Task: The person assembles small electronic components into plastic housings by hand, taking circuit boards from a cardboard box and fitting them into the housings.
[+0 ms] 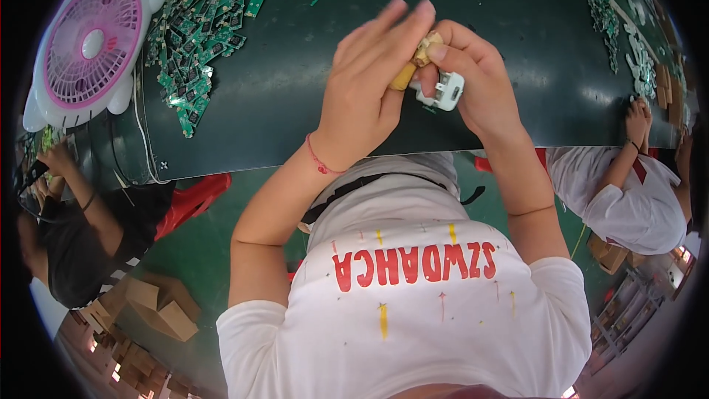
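Observation:
My right hand [473, 66] is closed, with a small white plastic housing [445, 91] held against its fingers over the near part of the dark table. A crumpled yellowish piece [427, 49] sits between its thumb and fingers; I cannot make out exactly what it is. Close beside it, my left hand [369, 77] has its fingers stretched out, their tips slightly blurred. A yellow covering [402, 77], like a finger cot, shows by the left thumb. Whether the left fingers touch the housing is hidden.
Green circuit boards [199, 44] lie heaped on the table's left side, near a white and pink fan [92, 44]. More boards [604, 26] and white parts [641, 66] are at far right. Co-workers sit on both sides. An open cardboard box [162, 307] stands at lower left.

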The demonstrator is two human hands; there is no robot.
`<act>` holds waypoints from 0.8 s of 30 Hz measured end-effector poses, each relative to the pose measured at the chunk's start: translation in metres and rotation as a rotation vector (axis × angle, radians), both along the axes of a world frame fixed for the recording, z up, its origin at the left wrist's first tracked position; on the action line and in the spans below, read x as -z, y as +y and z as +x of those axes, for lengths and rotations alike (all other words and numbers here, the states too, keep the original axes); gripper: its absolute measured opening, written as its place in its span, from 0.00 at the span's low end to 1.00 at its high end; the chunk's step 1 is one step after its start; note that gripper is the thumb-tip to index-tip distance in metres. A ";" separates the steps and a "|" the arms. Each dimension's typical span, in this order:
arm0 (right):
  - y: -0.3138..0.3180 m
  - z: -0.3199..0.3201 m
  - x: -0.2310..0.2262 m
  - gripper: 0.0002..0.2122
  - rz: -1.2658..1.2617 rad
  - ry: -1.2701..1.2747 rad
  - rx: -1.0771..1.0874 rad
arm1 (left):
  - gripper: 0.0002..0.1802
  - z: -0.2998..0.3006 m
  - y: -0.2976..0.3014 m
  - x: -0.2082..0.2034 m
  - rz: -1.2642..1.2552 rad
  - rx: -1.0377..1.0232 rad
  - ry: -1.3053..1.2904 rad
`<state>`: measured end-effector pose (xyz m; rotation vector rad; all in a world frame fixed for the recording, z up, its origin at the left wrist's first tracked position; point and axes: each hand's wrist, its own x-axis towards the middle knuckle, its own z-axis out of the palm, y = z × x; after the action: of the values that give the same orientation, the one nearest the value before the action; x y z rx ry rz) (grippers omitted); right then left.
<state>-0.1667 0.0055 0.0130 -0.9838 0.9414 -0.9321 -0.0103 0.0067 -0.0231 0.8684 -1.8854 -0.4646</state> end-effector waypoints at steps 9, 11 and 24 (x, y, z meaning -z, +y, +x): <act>-0.005 -0.004 0.003 0.03 -1.182 0.663 0.108 | 0.22 -0.005 0.022 0.013 1.437 0.730 1.157; -0.005 -0.002 -0.007 0.04 -1.317 0.778 -0.083 | 0.17 -0.007 0.025 0.007 1.495 0.527 1.327; -0.005 -0.016 -0.018 0.14 -0.938 1.112 -0.014 | 0.30 0.001 0.014 0.008 0.915 0.257 0.723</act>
<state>-0.1823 0.0002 0.0310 -2.4464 1.4038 -0.7727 -0.0095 0.0211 -0.0313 0.8400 -1.0606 -1.6331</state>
